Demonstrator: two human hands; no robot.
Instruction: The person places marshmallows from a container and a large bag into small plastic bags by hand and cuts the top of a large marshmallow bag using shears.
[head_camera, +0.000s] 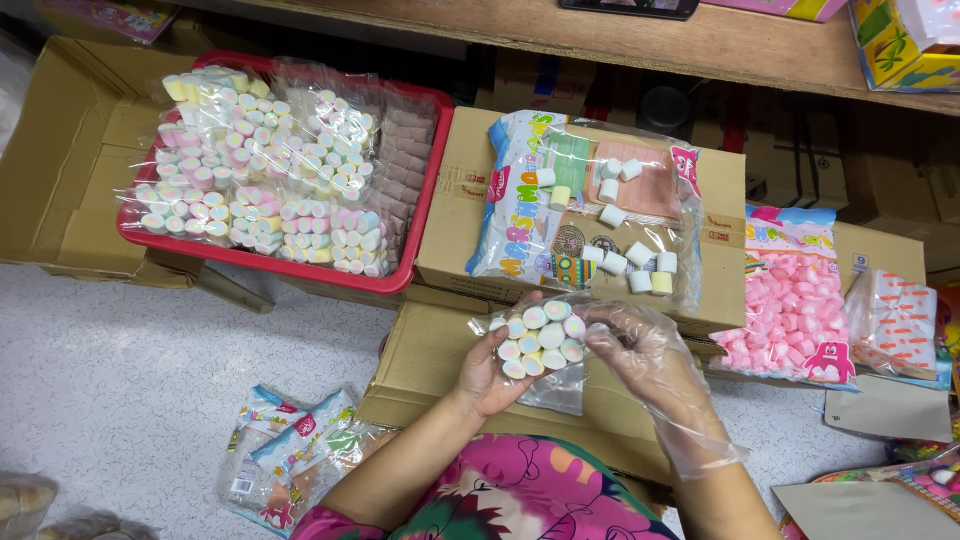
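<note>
Small clear bag of marshmallows (541, 340): pastel cylinders, pink, yellow, green and white, stacked in about three rows with their round ends facing up; held in front of the body over a flat brown carton (430, 365), near the middle of the view.

Left hand (490, 375): bare; cups the bag from below and from its left side, fingers curled closed round the stack.

Right hand (635, 345): in a thin clear plastic glove; fingertips meet the bag's right edge; whether they pinch the film or only press against it is hard to tell.

Open marshmallow packet (590, 215): lies on a second carton (720, 200) just beyond the hands; loose white and yellow pieces inside.

Red tray (425, 175): further left, resting on cardboard; filled with many packed clear bags (265, 165) of the same pastel marshmallows.

Bag of pink marshmallows (790, 300): to the right, printed top, nearly full.

Empty printed wrappers (290, 450): on the speckled floor (120, 370), lower left, well apart from the hands.

Wooden shelf edge (640, 40): across the top of the view.
</note>
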